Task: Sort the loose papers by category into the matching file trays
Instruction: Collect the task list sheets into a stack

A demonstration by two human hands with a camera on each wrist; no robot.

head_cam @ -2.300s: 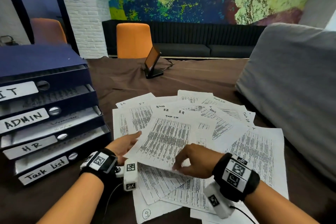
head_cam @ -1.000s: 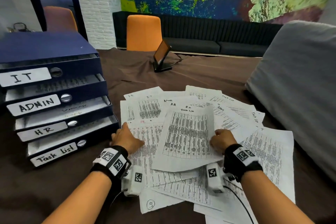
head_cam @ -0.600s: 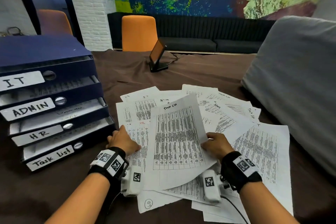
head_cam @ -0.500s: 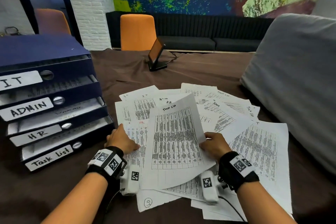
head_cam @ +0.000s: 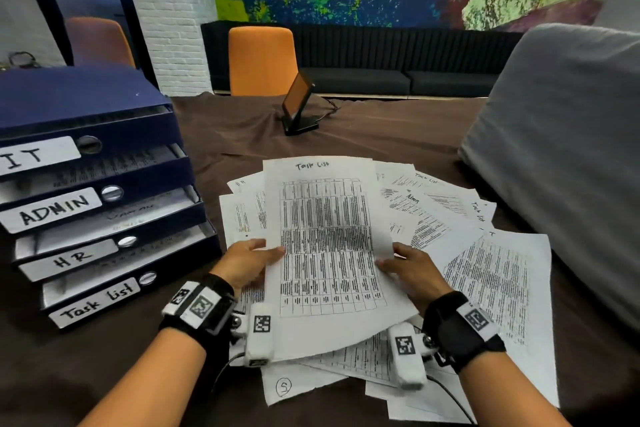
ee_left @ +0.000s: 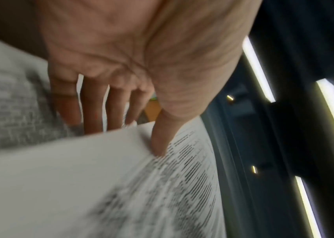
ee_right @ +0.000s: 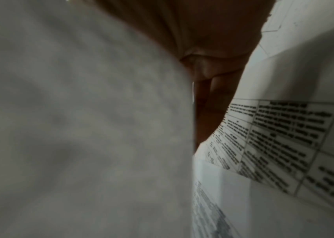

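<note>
A sheet headed "Task List" [head_cam: 329, 246] is lifted and tilted up above the spread of loose papers [head_cam: 485, 274]. My left hand [head_cam: 249, 263] pinches its left edge, thumb on the printed face and fingers behind, as the left wrist view shows [ee_left: 158, 141]. My right hand [head_cam: 412, 270] grips its right edge; in the right wrist view the sheet [ee_right: 80, 128] hides most of that hand. The dark blue stack of file trays [head_cam: 104, 215] stands at left, labelled IT, ADMIN, HR and, lowest, Task List [head_cam: 97, 302].
A grey cushion [head_cam: 561, 156] rises along the right side of the brown table. A small tilted screen on a stand [head_cam: 298, 107] sits at the table's far middle. An orange chair [head_cam: 263, 62] stands beyond. Each tray holds papers.
The Task List sheet has been lifted off the pile and turned upright. My left hand moved from pressing on the pile to pinching the sheet's left edge.
</note>
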